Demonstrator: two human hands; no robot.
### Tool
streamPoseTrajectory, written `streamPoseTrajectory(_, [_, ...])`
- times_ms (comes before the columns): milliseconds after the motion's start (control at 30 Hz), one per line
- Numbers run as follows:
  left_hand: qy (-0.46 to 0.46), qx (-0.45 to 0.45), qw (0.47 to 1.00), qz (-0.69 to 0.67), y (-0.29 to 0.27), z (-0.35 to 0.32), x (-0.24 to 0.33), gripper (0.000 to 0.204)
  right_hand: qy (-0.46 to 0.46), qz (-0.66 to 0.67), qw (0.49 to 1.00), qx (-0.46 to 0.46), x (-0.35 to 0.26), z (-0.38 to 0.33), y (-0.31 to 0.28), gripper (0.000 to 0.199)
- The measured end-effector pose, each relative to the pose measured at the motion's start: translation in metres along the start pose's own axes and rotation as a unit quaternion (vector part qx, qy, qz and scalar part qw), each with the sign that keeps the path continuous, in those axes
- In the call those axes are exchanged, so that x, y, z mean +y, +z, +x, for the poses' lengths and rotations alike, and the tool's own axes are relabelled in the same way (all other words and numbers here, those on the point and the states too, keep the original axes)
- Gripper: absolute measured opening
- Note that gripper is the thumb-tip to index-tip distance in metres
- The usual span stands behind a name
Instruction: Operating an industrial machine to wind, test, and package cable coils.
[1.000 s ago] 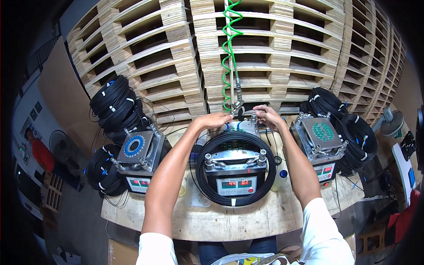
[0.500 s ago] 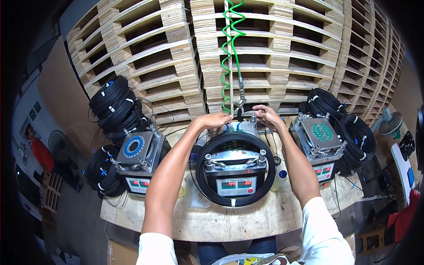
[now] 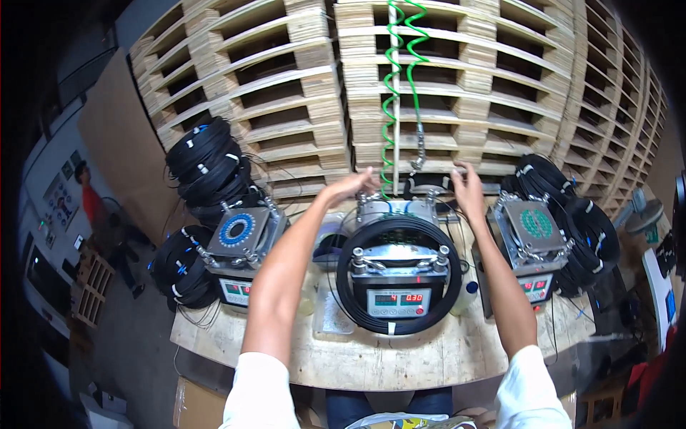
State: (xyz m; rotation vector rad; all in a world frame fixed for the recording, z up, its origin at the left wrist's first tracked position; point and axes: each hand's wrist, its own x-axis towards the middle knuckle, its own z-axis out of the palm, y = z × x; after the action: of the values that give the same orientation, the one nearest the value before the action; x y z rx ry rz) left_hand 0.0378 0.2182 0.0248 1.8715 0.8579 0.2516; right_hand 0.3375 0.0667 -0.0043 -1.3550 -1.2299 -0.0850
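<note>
with right hand (image 3: 469, 191) parted, cannot tell grip of left hand (image 3: 348, 188); below both, round black cable coil (image 3: 344, 284) around silver metal machine (image 3: 397, 272), likely for support.

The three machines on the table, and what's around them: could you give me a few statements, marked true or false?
1. The black cable coil encircles the lit display of the middle machine. True.
2. The left machine bears a green pattern on top. False: it bears a blue ring; the green pattern is on the right machine.
3. The green spiral hose hangs in front of wooden pallets. True.
4. The left hand and right hand are clasped together. False: they are apart, near the back of the middle machine.
</note>
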Motion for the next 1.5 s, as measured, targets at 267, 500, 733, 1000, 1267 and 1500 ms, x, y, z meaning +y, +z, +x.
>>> streamPoseTrajectory(267, [0.024,-0.032,0.927,-0.372,0.018,0.015,-0.053,0.066,-0.062,0.010,0.981,-0.181,-0.107,-0.078,-0.010,0.021])
streamPoseTrajectory(500, [0.023,0.157,0.871,-0.465,0.016,0.020,-0.091,0.037,0.008,0.018,0.987,-0.160,-0.110,-0.085,-0.006,0.025])
streamPoseTrajectory(733, [-0.033,0.256,0.885,-0.386,0.013,0.005,-0.096,0.027,0.004,0.012,0.986,-0.167,-0.112,-0.088,-0.004,0.024])
streamPoseTrajectory(1000, [-0.058,0.209,0.883,-0.416,0.032,-0.005,-0.058,0.042,0.037,0.020,0.985,-0.166,-0.093,-0.087,-0.012,0.024])
streamPoseTrajectory(1267, [0.003,0.199,0.896,-0.398,0.025,0.006,-0.069,0.027,0.040,0.038,0.985,-0.166,-0.091,-0.086,-0.011,0.023])
streamPoseTrajectory(1500, [-0.046,0.364,0.930,0.008,0.019,0.012,-0.067,0.062,0.033,0.066,0.984,-0.165,-0.101,-0.086,-0.005,0.022])
